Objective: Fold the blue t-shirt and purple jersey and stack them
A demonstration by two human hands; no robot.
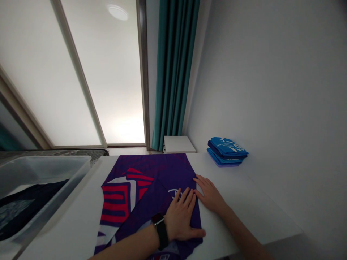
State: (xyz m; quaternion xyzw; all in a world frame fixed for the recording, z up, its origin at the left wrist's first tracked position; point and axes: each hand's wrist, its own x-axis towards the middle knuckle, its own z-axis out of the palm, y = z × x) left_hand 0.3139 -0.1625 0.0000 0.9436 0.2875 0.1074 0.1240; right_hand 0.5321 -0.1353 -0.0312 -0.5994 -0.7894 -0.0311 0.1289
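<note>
A purple shirt point(168, 166) with a red and white print lies partly folded on the white table point(67, 216). My left hand point(183, 215), with a black watch on its wrist, rests flat on the shirt with its fingers spread, near the right side of the cloth. Beside it, my right hand point(210, 195) lies at the shirt's right edge, fingers stretched out and fingertips touching the cloth. The shirt's lower end is partly hidden by my left forearm.
At the table's far right, a stack of folded blue garments point(227, 151) sits by the wall. A translucent plastic bin point(78, 164) with dark clothing point(32, 202) in it stands on the left. Behind are a small white cabinet point(179, 144) and a teal curtain point(175, 79).
</note>
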